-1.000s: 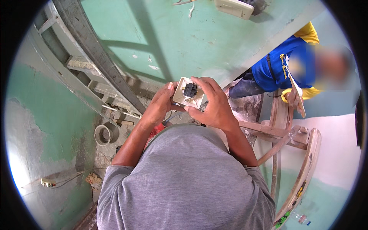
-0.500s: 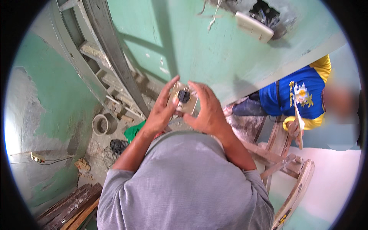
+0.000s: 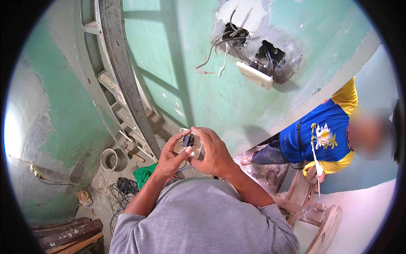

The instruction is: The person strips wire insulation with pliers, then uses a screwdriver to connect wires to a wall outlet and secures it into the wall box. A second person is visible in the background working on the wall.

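Observation:
Between my hands is a cream electrical wall plate (image 3: pixel 196 149), its back facing up with a black module (image 3: pixel 187 141) fixed on it. My left hand (image 3: pixel 169 159) closes on the plate's left side, thumb beside the module. On the other side my right hand (image 3: pixel 215 153) grips the right edge, with its fingers curled over the top. Ahead on the green wall, another cream wall plate (image 3: pixel 254 75) hangs tilted by its wires below a broken-out box hole (image 3: pixel 270 55). Loose grey wires (image 3: pixel 208 59) dangle from a second hole (image 3: pixel 235 34) to its left.
A metal ladder (image 3: pixel 120 72) leans at the left. On the floor are a bucket (image 3: pixel 111 160), a green cloth (image 3: pixel 144 174) and tangled wire (image 3: pixel 111 195). At right, a person (image 3: pixel 315 131) in blue and yellow holds a thin flat board near a wooden frame (image 3: pixel 325 224).
The view has tilted up, bringing both wall holes and the dangling wires into fuller sight. My hands appear lower in the picture, still gripping the wall plate.

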`<state>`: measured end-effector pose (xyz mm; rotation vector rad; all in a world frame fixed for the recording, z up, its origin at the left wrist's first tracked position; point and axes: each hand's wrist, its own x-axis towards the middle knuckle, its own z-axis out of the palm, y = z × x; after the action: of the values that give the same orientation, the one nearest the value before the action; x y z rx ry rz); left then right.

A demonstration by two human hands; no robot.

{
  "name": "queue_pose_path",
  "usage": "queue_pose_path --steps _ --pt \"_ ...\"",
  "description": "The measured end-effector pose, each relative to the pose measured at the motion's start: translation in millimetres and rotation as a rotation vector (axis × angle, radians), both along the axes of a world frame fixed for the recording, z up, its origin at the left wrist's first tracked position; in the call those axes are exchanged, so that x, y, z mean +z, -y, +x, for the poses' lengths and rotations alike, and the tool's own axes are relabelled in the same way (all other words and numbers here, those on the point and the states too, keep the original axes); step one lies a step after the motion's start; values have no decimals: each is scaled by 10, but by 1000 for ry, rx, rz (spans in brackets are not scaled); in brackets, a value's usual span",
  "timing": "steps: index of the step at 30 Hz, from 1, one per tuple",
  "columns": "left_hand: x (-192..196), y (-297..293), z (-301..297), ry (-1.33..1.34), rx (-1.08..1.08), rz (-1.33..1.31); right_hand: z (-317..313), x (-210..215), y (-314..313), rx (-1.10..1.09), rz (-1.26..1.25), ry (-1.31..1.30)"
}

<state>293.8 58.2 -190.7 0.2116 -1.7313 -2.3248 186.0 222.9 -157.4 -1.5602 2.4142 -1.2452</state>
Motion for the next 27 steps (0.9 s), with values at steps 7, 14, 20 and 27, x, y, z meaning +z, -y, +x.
queue_pose_path --steps 7,14,20,27 --pt "-129 146 127 -23 67 -251 -62 57 -25 71 -91 -7" --pt "-50 354 153 -75 -20 166 -89 169 23 -32 -151 79" --pt "-8 618 171 -65 -67 230 -16 231 210 -152 -136 75" --pt "-60 1036 141 -30 -80 187 -149 250 477 -277 -544 245"
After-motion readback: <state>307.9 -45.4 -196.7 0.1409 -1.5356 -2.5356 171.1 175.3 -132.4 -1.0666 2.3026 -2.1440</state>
